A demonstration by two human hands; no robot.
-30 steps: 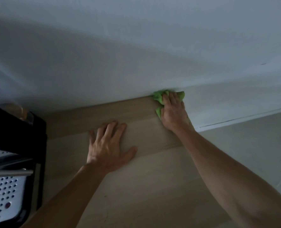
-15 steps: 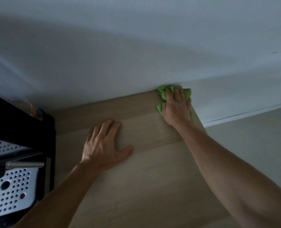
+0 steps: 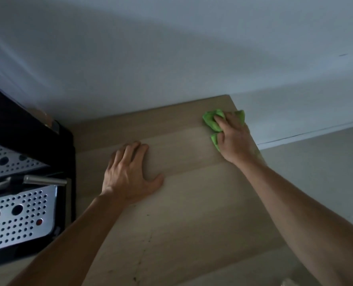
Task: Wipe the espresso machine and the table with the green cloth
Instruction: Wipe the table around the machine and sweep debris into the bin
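My right hand (image 3: 233, 139) presses the crumpled green cloth (image 3: 211, 121) onto the light wooden table (image 3: 181, 213), close to its far right corner and right edge. Green folds stick out past the fingers and under the thumb. My left hand (image 3: 130, 174) lies flat on the table top, palm down, fingers spread, holding nothing. The black espresso machine (image 3: 26, 162) stands at the left edge of the view, with its perforated steel drip tray (image 3: 20, 219) and a steel wand (image 3: 45, 180) above it.
A white wall (image 3: 171, 58) runs along the table's back edge. Beyond the table's right edge lies a pale floor (image 3: 326, 172) with a white skirting board (image 3: 295, 118). A few dark specks mark the table near the front.
My right hand has slid the green cloth back from the far corner toward me along the right edge. The view has shifted, so more of the espresso machine shows. My left hand stays planted.
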